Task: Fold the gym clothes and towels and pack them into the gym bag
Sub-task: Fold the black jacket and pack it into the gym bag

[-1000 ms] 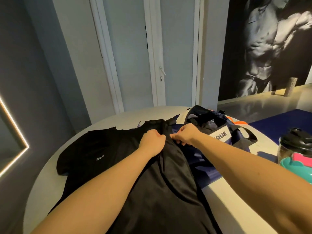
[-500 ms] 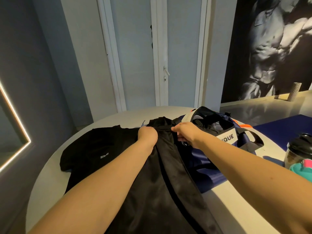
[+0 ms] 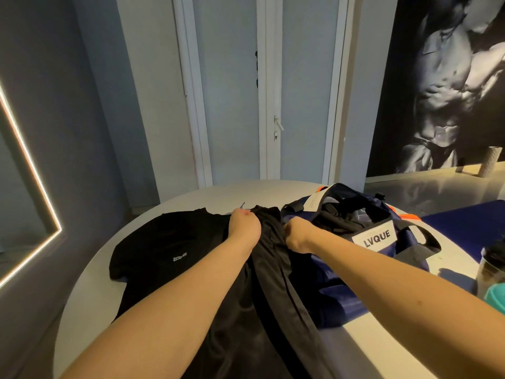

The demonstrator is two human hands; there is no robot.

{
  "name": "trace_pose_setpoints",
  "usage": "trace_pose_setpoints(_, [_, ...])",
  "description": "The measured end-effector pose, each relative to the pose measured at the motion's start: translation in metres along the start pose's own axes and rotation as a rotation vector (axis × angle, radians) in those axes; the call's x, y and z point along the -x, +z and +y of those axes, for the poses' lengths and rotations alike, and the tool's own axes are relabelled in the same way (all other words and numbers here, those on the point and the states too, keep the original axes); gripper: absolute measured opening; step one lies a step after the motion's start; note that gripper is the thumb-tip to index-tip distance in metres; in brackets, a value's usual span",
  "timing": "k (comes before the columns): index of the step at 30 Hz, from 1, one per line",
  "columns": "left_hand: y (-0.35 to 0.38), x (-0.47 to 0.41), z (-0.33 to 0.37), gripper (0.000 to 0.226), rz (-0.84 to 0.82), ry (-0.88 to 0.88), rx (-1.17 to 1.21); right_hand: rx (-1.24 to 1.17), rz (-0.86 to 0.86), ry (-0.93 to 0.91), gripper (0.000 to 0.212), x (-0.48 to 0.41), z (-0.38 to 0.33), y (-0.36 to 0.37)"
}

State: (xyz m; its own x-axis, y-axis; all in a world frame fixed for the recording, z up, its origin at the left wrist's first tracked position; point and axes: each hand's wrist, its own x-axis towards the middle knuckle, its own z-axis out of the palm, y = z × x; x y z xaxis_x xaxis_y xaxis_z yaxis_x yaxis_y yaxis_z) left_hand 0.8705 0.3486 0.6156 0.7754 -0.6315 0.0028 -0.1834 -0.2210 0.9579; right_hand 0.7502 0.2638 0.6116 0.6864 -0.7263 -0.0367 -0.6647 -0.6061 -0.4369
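Two hands (image 3: pixel 244 227) (image 3: pixel 299 236) apparently grip garment (image 3: pixel 273 272) beside LVQUE bag (image 3: pixel 341 285).

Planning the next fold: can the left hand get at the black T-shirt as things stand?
Probably yes: the T-shirt lies uncovered beside the left hand, which must first release the black garment.

L hand (image 3: pixel 244 228) & R hand (image 3: pixel 297 237), nearly touching 1 s ago, now sit apart. Black garment (image 3: pixel 273 272) is pulled flatter btwn them, its far edge showing past the knuckles.
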Motion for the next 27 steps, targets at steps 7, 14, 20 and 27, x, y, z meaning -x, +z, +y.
trace_pose_setpoints(7, [-0.009,0.007,0.001,0.023,0.021,0.141,-0.135,-0.625,0.36,0.135,0.021,-0.001,0.025,-0.055])
trace_pose_setpoints(14, [0.015,0.029,-0.001,0.027,-0.429,0.438,-0.415,-1.316,0.668,0.295,0.029,0.001,0.058,-0.073])
trace_pose_setpoints(20, [0.027,0.027,-0.001,0.012,-0.309,0.545,-0.489,-0.784,0.459,0.502,0.019,-0.008,0.062,-0.063])
trace_pose_setpoints(27, [0.061,0.04,0.016,0.03,-0.24,0.592,-0.58,-0.957,0.23,0.322,0.014,0.009,0.046,-0.061])
